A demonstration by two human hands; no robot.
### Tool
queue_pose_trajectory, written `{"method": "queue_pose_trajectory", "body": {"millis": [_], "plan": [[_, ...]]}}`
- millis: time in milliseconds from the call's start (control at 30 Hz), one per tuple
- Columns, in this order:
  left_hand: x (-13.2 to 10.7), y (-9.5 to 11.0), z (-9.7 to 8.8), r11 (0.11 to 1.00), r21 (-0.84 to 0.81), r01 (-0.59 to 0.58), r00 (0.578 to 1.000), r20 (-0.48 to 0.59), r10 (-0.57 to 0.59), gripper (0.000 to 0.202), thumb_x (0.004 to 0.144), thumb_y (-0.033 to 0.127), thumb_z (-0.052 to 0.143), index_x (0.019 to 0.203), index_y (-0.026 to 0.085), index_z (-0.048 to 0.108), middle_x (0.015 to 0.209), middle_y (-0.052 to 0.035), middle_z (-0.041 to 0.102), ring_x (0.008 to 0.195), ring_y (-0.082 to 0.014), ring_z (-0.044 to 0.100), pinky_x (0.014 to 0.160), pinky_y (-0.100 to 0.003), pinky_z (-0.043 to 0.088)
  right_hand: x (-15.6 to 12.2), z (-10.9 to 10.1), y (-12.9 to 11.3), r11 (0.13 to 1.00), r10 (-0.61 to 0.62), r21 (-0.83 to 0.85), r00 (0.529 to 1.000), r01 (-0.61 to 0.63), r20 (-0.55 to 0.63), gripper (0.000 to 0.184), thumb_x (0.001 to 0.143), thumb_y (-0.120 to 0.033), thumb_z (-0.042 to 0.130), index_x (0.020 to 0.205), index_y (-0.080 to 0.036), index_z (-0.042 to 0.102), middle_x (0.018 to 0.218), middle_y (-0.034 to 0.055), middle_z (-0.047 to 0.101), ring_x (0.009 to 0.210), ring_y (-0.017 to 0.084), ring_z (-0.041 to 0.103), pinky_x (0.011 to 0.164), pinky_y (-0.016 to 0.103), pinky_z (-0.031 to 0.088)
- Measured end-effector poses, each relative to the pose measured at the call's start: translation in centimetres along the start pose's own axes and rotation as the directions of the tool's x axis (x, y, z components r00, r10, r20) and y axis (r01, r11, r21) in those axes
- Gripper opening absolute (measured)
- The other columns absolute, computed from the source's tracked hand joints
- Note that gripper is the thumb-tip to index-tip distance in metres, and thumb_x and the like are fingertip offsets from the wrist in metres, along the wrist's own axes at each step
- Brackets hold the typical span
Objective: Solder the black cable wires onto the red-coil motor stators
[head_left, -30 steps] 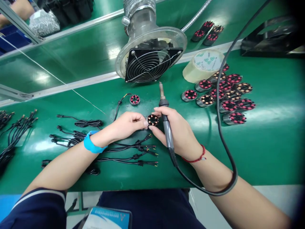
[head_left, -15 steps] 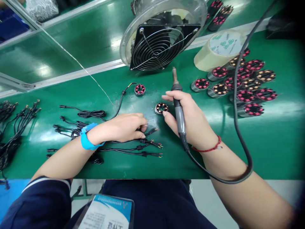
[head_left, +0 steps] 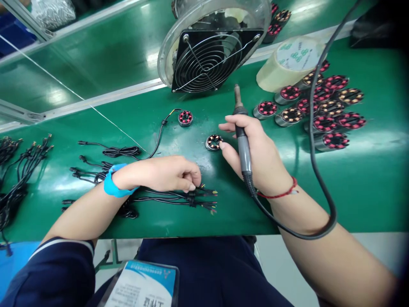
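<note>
My right hand (head_left: 255, 149) is closed around the grey handle of a soldering iron (head_left: 244, 149), its tip pointing away from me. Just left of my right thumb lies a small stator with copper-coloured windings (head_left: 214, 142). My left hand (head_left: 175, 174) has its fingers curled together over the bare ends of several black cables (head_left: 166, 200). A thin pale solder wire (head_left: 111, 123) runs down from the upper left and passes behind this hand; its end is hidden. Farther back, a stator with red windings (head_left: 185, 118) has a black cable joined to it.
A caged fan (head_left: 206, 64) stands at the back. Right of it are a large tape roll (head_left: 287, 64) and several stators (head_left: 324, 123). More black cables (head_left: 19, 183) lie at the far left. The iron's cord (head_left: 313, 140) loops over my right forearm.
My left hand has shifted slightly right and towards me, over the cable ends, which are pushed closer together. The pale wire has swung to a flatter slant. My right hand still holds the iron.
</note>
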State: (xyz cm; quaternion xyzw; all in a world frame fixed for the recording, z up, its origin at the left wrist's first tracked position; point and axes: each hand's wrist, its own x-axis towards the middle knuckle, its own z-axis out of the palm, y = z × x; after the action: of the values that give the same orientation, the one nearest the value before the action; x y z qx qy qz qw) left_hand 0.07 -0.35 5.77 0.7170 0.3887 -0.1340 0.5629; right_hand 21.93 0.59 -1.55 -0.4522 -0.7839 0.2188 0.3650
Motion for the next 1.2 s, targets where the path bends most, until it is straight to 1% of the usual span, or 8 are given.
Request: {"method": "queue_pose_trajectory", "body": {"millis": [167, 300, 433, 533, 700, 833, 1000, 1200], "plan": [[0.5, 0.0, 1.8, 0.929, 0.367, 0.035, 0.987, -0.159, 0.026, 0.013, 0.088, 0.022, 0.058, 0.100, 0.019, 0.060, 0.098, -0.0022, 0.065, 0.077, -0.0141, 0.056, 0.063, -0.026, 0.033, 0.1, 0.0, -0.3, 0.999, 0.017, 0.034, 1.000, -0.017, -0.005, 0.044, 0.084, -0.022, 0.057, 0.126, -0.028, 0.047, 0.115, 0.0079, 0.068, 0.108, 0.028, 0.066, 0.095, 0.053, 0.055], [0.7, 0.0, 1.9, 0.908, 0.418, 0.030, 0.985, -0.165, 0.043, 0.010, 0.089, 0.022, 0.053, 0.094, 0.018, 0.061, 0.103, -0.0049, 0.063, 0.080, -0.0166, 0.058, 0.066, -0.028, 0.035, 0.2, -0.3, -0.8, 0.998, 0.021, 0.067, 1.000, -0.020, -0.015, 0.041, 0.084, -0.021, 0.057, 0.124, -0.028, 0.050, 0.111, 0.0068, 0.070, 0.105, 0.026, 0.067, 0.094, 0.050, 0.055], [0.9, -0.5, 0.9, 0.978, 0.183, 0.101, 0.900, -0.435, -0.012, 0.010, 0.088, 0.024, 0.052, 0.092, 0.017, 0.057, 0.085, -0.0023, 0.063, 0.072, -0.0145, 0.054, 0.065, -0.028, 0.038, 0.1, -0.4, -1.1, 0.995, 0.028, 0.094, 0.998, -0.022, -0.060, 0.038, 0.085, -0.019, 0.056, 0.121, -0.029, 0.051, 0.106, 0.0048, 0.072, 0.099, 0.023, 0.069, 0.093, 0.045, 0.056], [1.1, -1.0, 0.0, 0.992, -0.129, -0.004, 0.816, -0.573, -0.071, 0.010, 0.087, 0.024, 0.052, 0.093, 0.016, 0.055, 0.079, -0.0007, 0.062, 0.069, -0.0117, 0.054, 0.066, -0.025, 0.041, 0.0, 0.0, -1.1, 0.981, 0.078, 0.184, 0.992, -0.058, -0.102, 0.037, 0.085, -0.018, 0.056, 0.120, -0.029, 0.051, 0.103, 0.0035, 0.072, 0.094, 0.020, 0.070, 0.089, 0.040, 0.058], [1.0, -1.4, -0.6, 0.891, -0.419, -0.176, 0.851, -0.520, -0.077, 0.015, 0.087, 0.024, 0.055, 0.096, 0.013, 0.060, 0.080, -0.0017, 0.065, 0.079, -0.0114, 0.061, 0.078, -0.026, 0.046, 0.0, 1.1, -1.5, 0.873, 0.212, 0.467, 0.972, -0.141, -0.103, 0.039, 0.086, -0.019, 0.058, 0.121, -0.030, 0.047, 0.099, 0.0012, 0.069, 0.083, 0.015, 0.070, 0.080, 0.033, 0.060], [1.0, -1.3, -0.6, 0.867, -0.461, -0.190, 0.857, -0.508, -0.082, 0.016, 0.086, 0.025, 0.058, 0.096, 0.013, 0.061, 0.080, -0.0014, 0.065, 0.079, -0.0108, 0.060, 0.079, -0.025, 0.045, 0.1, 1.4, -2.2, 0.774, 0.273, 0.599, 0.962, -0.203, -0.027, 0.040, 0.085, -0.027, 0.062, 0.120, -0.031, 0.043, 0.093, -0.0002, 0.066, 0.081, 0.016, 0.070, 0.082, 0.036, 0.061], [1.2, -1.4, -0.4, 0.877, -0.449, -0.173, 0.870, -0.487, -0.078, 0.018, 0.081, 0.025, 0.063, 0.094, 0.013, 0.060, 0.077, 0.0009, 0.059, 0.072, -0.0094, 0.055, 0.070, -0.023, 0.043, 0.0, 1.4, -2.4, 0.736, 0.295, 0.643, 0.955, -0.211, -0.025, 0.039, 0.085, -0.029, 0.064, 0.119, -0.032, 0.045, 0.091, -0.0007, 0.066, 0.080, 0.017, 0.069, 0.081, 0.038, 0.060], [1.6, -0.8, 0.1, 0.862, -0.449, -0.237, 0.803, -0.589, -0.086, 0.026, 0.088, 0.038, 0.056, 0.097, 0.014, 0.059, 0.084, -0.0004, 0.059, 0.060, -0.0059, 0.042, 0.057, -0.020, 0.037, 0.2, 1.1, -2.6, 0.594, 0.312, 0.760, 0.946, -0.265, 0.085, 0.037, 0.083, -0.029, 0.068, 0.115, -0.029, 0.049, 0.085, -0.0040, 0.068, 0.075, 0.014, 0.070, 0.074, 0.031, 0.061]]}}
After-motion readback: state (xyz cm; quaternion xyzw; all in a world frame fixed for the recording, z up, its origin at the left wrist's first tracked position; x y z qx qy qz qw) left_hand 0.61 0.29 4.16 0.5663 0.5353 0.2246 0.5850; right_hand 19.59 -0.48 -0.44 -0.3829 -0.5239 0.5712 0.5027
